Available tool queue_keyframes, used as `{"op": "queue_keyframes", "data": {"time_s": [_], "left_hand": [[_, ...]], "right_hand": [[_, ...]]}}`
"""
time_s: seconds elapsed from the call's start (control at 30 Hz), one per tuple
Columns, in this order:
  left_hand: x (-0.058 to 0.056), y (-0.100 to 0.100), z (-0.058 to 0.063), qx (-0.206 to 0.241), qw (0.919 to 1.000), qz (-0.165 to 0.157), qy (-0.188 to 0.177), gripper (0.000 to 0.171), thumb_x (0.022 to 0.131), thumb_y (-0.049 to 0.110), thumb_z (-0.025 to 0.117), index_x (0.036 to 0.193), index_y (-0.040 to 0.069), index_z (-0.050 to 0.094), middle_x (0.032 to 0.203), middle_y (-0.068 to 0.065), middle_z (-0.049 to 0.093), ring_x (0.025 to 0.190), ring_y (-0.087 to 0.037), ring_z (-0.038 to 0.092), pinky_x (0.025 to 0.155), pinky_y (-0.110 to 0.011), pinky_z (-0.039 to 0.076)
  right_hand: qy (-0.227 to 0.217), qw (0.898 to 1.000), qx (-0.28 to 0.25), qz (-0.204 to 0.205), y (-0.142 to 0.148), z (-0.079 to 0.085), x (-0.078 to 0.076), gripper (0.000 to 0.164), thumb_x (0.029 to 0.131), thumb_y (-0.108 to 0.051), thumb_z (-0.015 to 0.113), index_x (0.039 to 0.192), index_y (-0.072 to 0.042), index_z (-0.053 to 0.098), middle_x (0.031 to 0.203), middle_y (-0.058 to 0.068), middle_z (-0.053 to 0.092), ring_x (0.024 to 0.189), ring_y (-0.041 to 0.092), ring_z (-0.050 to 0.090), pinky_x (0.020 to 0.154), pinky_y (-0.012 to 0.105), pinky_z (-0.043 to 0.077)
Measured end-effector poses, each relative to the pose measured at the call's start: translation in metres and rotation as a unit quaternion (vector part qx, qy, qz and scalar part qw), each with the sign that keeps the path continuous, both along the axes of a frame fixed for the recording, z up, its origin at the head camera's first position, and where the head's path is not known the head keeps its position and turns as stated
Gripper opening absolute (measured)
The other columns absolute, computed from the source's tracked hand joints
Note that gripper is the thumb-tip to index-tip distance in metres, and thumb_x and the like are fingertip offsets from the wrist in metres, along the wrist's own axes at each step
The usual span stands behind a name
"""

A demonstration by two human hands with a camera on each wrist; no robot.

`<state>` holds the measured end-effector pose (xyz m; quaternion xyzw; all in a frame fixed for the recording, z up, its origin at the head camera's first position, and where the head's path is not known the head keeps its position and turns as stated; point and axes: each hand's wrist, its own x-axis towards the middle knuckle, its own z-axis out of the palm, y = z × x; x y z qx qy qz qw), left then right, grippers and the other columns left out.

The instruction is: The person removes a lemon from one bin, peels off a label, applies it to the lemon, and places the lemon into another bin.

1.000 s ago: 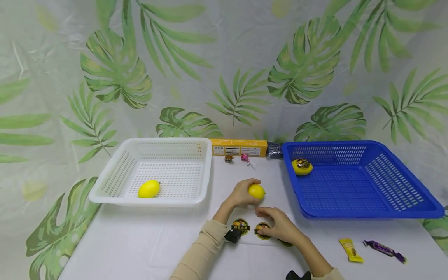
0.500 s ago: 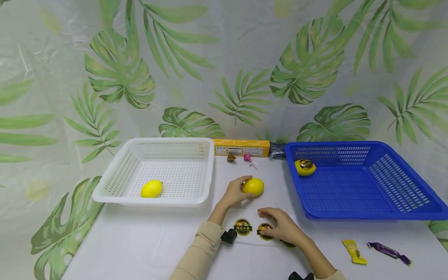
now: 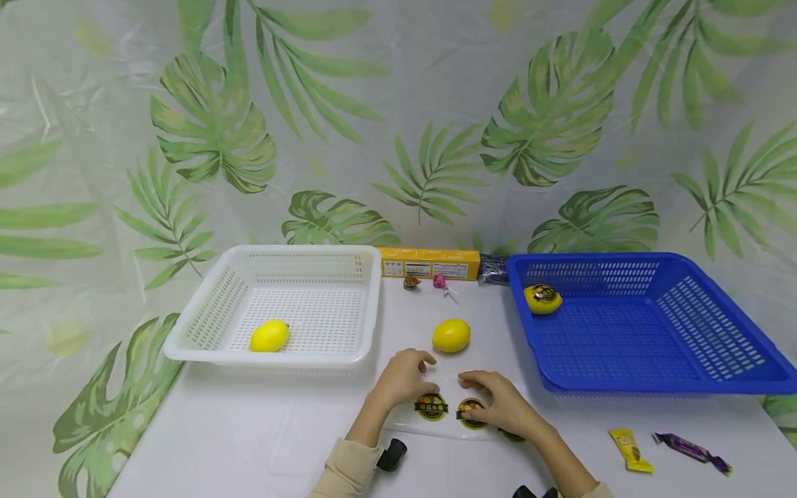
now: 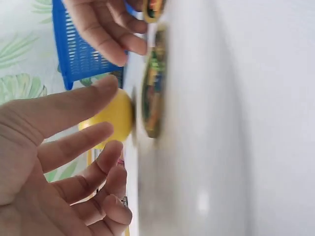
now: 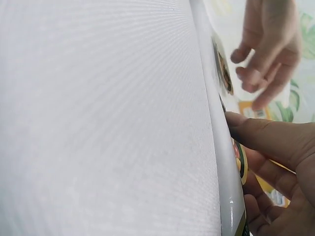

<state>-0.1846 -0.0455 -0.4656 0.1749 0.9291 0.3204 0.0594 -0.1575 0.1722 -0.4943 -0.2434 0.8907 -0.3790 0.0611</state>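
Fingers spread apart, the left hand (image 3: 400, 380) hovers by the sticker sheet (image 3: 450, 423); the right hand (image 3: 506, 407), fingers parted, touches it. At 12 o'clock from both, 1 lemon (image 3: 451, 335) rests on the desk (image 3: 299, 425); white basket (image 3: 268, 357), 10 o'clock.

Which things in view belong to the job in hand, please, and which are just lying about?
Likely part of the job: strip of round labels, loose lemon, white basket with plain lemon, blue basket with labelled lemon.

Apparently just lying about: orange box, dark packet, brown-wrapped sweet, pink lollipop, yellow packet, purple-wrapped sweet.
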Motion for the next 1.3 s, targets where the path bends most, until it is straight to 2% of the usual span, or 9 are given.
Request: {"op": "queue_keyframes", "data": {"time_s": [0.13, 0.33, 0.5, 0.67, 0.77, 0.87, 1.0, 1.07, 1.3], "left_hand": [[0.009, -0.004, -0.008, -0.042, 0.9989, -0.02, 0.006, 0.028, 0.067, 0.018, 0.084, 0.091, 0.007, 0.072, 0.076, 0.0, 0.057, 0.069, -0.011, 0.048, 0.065, -0.024, 0.042], [0.012, -0.005, -0.016, -0.029, 0.9979, -0.043, 0.039, 0.012, 0.068, 0.013, 0.082, 0.07, 0.013, 0.07, 0.068, 0.005, 0.053, 0.065, -0.006, 0.042, 0.063, -0.021, 0.038], [0.011, -0.012, -0.023, 0.063, 0.9961, -0.053, 0.033, 0.014, 0.07, 0.005, 0.077, 0.067, 0.01, 0.065, 0.064, 0.005, 0.055, 0.06, -0.003, 0.043, 0.058, -0.018, 0.039], [0.01, -0.021, -0.029, 0.174, 0.9839, -0.041, 0.008, 0.007, 0.075, -0.002, 0.07, 0.076, 0.002, 0.064, 0.067, -0.001, 0.06, 0.059, -0.002, 0.048, 0.056, -0.017, 0.043], [0.012, -0.024, -0.029, 0.21, 0.977, -0.036, -0.003, 0.005, 0.076, -0.003, 0.067, 0.08, -0.001, 0.064, 0.07, -0.005, 0.062, 0.061, -0.003, 0.05, 0.057, -0.018, 0.044], [0.013, -0.024, -0.028, 0.229, 0.9728, -0.03, -0.011, 0.005, 0.077, -0.005, 0.065, 0.081, -0.002, 0.064, 0.073, -0.008, 0.063, 0.063, -0.004, 0.051, 0.058, -0.017, 0.044], [0.016, -0.02, -0.021, 0.247, 0.9689, -0.016, -0.012, 0.008, 0.078, -0.008, 0.062, 0.086, -0.005, 0.063, 0.076, -0.013, 0.065, 0.064, -0.007, 0.051, 0.059, -0.017, 0.044], [0.019, -0.017, -0.012, 0.257, 0.9663, -0.007, -0.01, 0.01, 0.079, -0.011, 0.06, 0.088, -0.008, 0.063, 0.077, -0.016, 0.065, 0.065, -0.01, 0.052, 0.059, -0.017, 0.044], [0.023, -0.009, 0.022, 0.296, 0.9544, 0.039, 0.008, 0.012, 0.082, -0.013, 0.054, 0.091, -0.015, 0.062, 0.08, -0.025, 0.062, 0.067, -0.018, 0.052, 0.059, -0.016, 0.042]], "right_hand": [[0.002, 1.0, -0.004, 0.001, 0.0, 0.001, 0.001, 0.056, 0.073, -0.02, 0.08, 0.121, -0.001, 0.058, 0.108, 0.006, 0.067, 0.097, 0.025, 0.057, 0.083, 0.034, 0.046], [0.009, 1.0, -0.006, -0.003, 0.0, 0.003, 0.002, 0.056, 0.072, -0.02, 0.081, 0.12, 0.0, 0.059, 0.106, 0.006, 0.067, 0.096, 0.025, 0.057, 0.083, 0.034, 0.047], [0.005, 1.0, -0.006, -0.003, -0.001, 0.004, 0.002, 0.056, 0.072, -0.02, 0.081, 0.12, 0.0, 0.059, 0.106, 0.006, 0.067, 0.097, 0.026, 0.057, 0.083, 0.035, 0.047], [0.007, 1.0, -0.004, 0.01, 0.0, 0.004, -0.001, 0.054, 0.074, -0.019, 0.079, 0.12, 0.0, 0.058, 0.105, 0.006, 0.067, 0.096, 0.025, 0.058, 0.082, 0.034, 0.048], [0.012, 1.0, -0.027, 0.004, 0.001, 0.005, -0.005, 0.049, 0.076, -0.015, 0.077, 0.118, 0.002, 0.059, 0.099, 0.008, 0.067, 0.088, 0.023, 0.06, 0.075, 0.031, 0.05], [0.039, 0.997, -0.067, -0.032, -0.001, 0.009, -0.012, 0.045, 0.077, -0.007, 0.076, 0.116, 0.005, 0.059, 0.095, 0.012, 0.066, 0.081, 0.025, 0.06, 0.067, 0.03, 0.051], [0.084, 0.987, -0.092, -0.098, -0.006, 0.014, -0.028, 0.058, 0.073, -0.004, 0.078, 0.124, 0.005, 0.053, 0.107, 0.022, 0.059, 0.09, 0.035, 0.057, 0.071, 0.041, 0.052], [0.08, 0.986, -0.095, -0.115, -0.009, 0.016, -0.038, 0.07, 0.071, -0.005, 0.08, 0.132, 0.002, 0.047, 0.117, 0.026, 0.054, 0.099, 0.041, 0.053, 0.076, 0.049, 0.05], [0.029, 0.992, -0.072, -0.097, -0.013, 0.014, -0.07, 0.09, 0.064, -0.012, 0.086, 0.139, 0.001, 0.039, 0.129, 0.03, 0.048, 0.107, 0.043, 0.051, 0.09, 0.054, 0.043]]}}
